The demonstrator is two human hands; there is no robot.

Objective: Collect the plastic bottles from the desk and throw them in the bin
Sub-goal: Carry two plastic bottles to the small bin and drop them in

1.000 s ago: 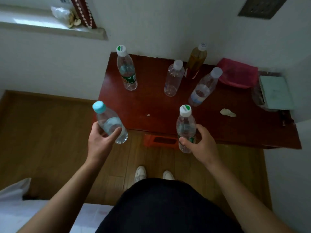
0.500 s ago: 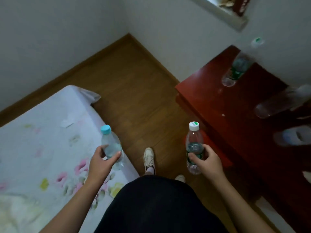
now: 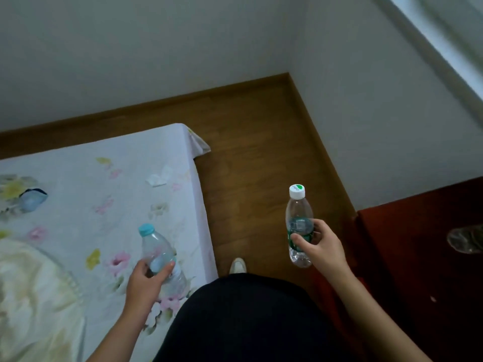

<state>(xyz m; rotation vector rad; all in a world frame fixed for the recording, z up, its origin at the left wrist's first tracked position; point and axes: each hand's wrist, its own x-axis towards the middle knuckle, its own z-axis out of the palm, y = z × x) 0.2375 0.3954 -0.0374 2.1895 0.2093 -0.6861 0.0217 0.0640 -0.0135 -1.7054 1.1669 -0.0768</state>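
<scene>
Head view. Bed (image 3: 78, 205) with floral sheet fills left half, its corner pointing toward wall. Wooden floor (image 3: 248, 152) runs as strip between bed edge and desk; I read it as open lane. Red desk (image 3: 418, 270) at right, its near edge close beside right forearm. Left hand (image 3: 142, 282) wraps blue-capped bottle (image 3: 159, 254), tilted, above bed near its edge. Right hand (image 3: 320, 250) grips white-capped bottle (image 3: 298, 220) at green label, upright, over floor beside desk. Blurred bottle (image 3: 465, 240) on desk, cut by frame. Shoe (image 3: 237, 265) on floor strip.
</scene>
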